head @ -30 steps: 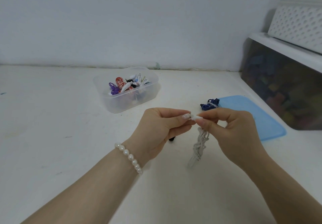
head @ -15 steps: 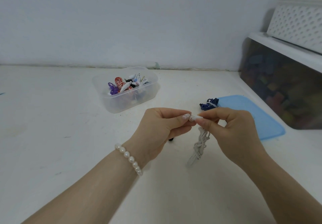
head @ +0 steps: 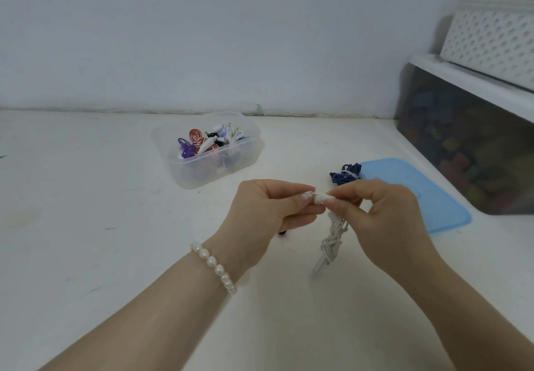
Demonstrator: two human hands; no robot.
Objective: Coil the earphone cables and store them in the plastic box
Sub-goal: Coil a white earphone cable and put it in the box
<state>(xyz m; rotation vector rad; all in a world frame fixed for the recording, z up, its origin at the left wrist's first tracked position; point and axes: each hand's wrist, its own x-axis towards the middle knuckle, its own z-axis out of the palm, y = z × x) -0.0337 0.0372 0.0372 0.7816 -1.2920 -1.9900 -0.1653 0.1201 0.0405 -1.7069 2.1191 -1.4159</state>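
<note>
Centre of frame: the fingertips of the left hand (head: pixel 268 212) and the right hand (head: pixel 384 217) meet around a small white earbud end (head: pixel 323 198). Each hand pinches it narrowly between thumb and forefinger, the remaining fingers curled under. From the right hand's pinch a white earphone cable (head: pixel 331 243) hangs as a bunched, partly knotted bundle. Its long axis runs almost vertically, leaning slightly toward the lower left, and its lower tip appears to meet the white table (head: pixel 86 240). Whether the left hand grips the earbud itself or only a short length of cable beside it cannot be told. A small dark piece (head: pixel 283 233) shows just under the left hand; its nature is unclear.

Outward: a coiled dark blue cable (head: pixel 345 174) lies just above the right hand, touching the near edge of a light blue lid (head: pixel 427 197) that extends to the right. The plastic box (head: pixel 208 151), open and already holding several coloured coiled cables, sits above and left of the hands, nearer the left hand, well apart from the hanging bundle.

Judged stage: the white cable is not yet fully coiled. Storing it calls for a carry up and to the left toward the box.

A pearl bracelet (head: pixel 215 268) circles the left wrist.
</note>
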